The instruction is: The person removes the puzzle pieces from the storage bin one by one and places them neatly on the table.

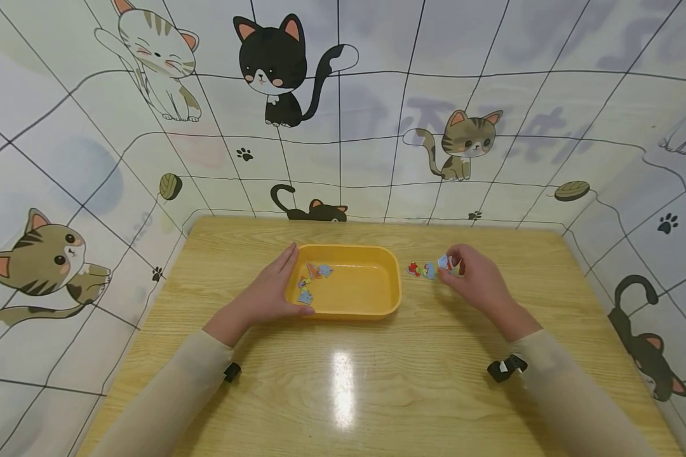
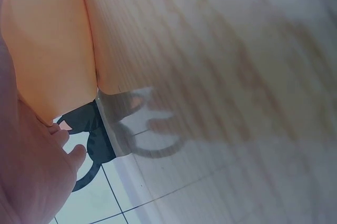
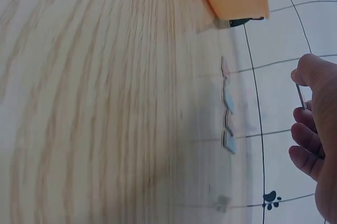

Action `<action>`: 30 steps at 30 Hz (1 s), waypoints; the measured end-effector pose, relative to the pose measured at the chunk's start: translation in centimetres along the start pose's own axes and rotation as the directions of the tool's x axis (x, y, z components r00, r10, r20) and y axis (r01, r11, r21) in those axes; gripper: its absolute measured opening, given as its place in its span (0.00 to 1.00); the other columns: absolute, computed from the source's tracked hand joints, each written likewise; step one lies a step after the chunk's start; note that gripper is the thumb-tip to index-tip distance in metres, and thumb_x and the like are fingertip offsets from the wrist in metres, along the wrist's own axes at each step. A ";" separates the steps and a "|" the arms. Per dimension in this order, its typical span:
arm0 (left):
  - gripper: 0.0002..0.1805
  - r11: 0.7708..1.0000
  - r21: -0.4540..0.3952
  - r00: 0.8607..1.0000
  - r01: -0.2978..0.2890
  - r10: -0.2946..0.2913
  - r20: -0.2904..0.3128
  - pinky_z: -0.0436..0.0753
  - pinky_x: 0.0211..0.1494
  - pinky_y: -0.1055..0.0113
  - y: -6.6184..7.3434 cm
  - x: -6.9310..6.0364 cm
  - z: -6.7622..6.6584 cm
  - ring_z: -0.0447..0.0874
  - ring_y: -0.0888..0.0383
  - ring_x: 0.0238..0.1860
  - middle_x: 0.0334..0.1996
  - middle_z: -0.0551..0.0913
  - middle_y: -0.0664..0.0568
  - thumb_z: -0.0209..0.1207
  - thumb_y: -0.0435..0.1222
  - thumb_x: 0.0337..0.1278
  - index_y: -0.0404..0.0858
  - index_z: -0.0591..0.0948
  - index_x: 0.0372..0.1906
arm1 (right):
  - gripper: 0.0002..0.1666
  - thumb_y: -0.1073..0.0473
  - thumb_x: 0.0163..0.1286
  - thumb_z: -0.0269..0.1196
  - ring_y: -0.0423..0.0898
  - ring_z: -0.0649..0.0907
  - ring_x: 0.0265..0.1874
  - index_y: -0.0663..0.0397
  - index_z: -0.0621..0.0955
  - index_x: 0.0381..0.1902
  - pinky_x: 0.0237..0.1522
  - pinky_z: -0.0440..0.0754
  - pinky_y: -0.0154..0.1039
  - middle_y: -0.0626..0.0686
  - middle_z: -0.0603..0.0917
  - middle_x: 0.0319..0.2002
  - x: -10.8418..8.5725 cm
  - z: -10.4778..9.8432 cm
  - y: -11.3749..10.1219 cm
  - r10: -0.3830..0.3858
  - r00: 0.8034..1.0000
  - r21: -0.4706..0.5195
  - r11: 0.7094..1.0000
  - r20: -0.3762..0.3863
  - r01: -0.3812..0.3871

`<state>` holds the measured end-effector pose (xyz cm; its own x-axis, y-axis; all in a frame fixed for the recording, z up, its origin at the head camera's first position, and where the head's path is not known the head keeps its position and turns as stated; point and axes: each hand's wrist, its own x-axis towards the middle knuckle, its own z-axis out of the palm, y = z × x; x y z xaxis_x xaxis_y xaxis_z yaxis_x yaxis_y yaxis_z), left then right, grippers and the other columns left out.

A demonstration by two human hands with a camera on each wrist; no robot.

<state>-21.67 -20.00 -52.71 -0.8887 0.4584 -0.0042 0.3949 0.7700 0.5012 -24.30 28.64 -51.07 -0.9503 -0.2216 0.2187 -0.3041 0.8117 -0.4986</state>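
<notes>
A yellow plastic tray [image 1: 349, 313] stands on the table, with several small flat jigsaw puzzle pieces [image 1: 305, 296] at its left end. My left hand [image 1: 269, 289] holds that end, thumb at the front edge and fingers along the left side. In the left wrist view the tray wall [image 2: 52, 34] rises beside the hand [image 2: 39, 166]. Between thumb and fingers my right hand [image 1: 477, 279] pinches a puzzle piece [image 1: 444, 262], raised off the table and seen edge-on in the right wrist view. Below it, more thin pieces [image 3: 228, 100] lie in a row right of the tray.
The wooden table [image 1: 411, 381] meets a cat-patterned wall covering [image 1: 371, 158] at the back and sides. A black wrist device [image 1: 507, 368] sits at the right sleeve, and another dark one [image 1: 232, 372] at the left.
</notes>
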 end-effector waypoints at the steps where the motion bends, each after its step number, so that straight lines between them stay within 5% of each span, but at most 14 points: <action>1: 0.84 1.000 0.000 1.000 -0.001 0.001 -0.001 0.55 0.88 0.41 0.0 0.0 0.0 0.42 0.42 0.90 0.92 0.37 0.45 0.72 0.79 0.47 0.33 0.41 0.91 | 0.22 0.53 0.74 0.75 0.51 0.78 0.35 0.60 0.81 0.55 0.35 0.76 0.47 0.54 0.83 0.40 -0.1 -0.1 0.4 0.000 1.000 -0.004 1.000 -0.006 0.000; 11: 0.84 1.000 0.005 1.000 0.012 -0.012 0.008 0.54 0.88 0.42 -0.2 0.0 0.0 0.40 0.44 0.91 0.92 0.34 0.48 0.71 0.79 0.48 0.35 0.39 0.91 | 0.21 0.55 0.74 0.75 0.50 0.79 0.34 0.61 0.81 0.55 0.35 0.75 0.47 0.54 0.82 0.40 -0.9 -0.9 2.7 0.020 0.999 -0.039 0.999 -0.027 -0.021; 30: 0.84 1.000 0.003 1.000 0.005 -0.005 0.001 0.55 0.88 0.42 -0.1 0.0 0.1 0.41 0.43 0.90 0.92 0.36 0.45 0.71 0.80 0.47 0.34 0.40 0.91 | 0.26 0.49 0.78 0.71 0.56 0.85 0.40 0.65 0.80 0.58 0.38 0.82 0.52 0.58 0.85 0.43 -1.4 -0.9 5.1 0.146 0.988 -0.055 0.988 0.060 -0.142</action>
<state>-21.68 -20.10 -52.85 -0.8903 0.4554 -0.0074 0.3916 0.7735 0.4984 -24.42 33.58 -53.22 -0.9867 -0.1329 0.0933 -0.1615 0.8633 -0.4781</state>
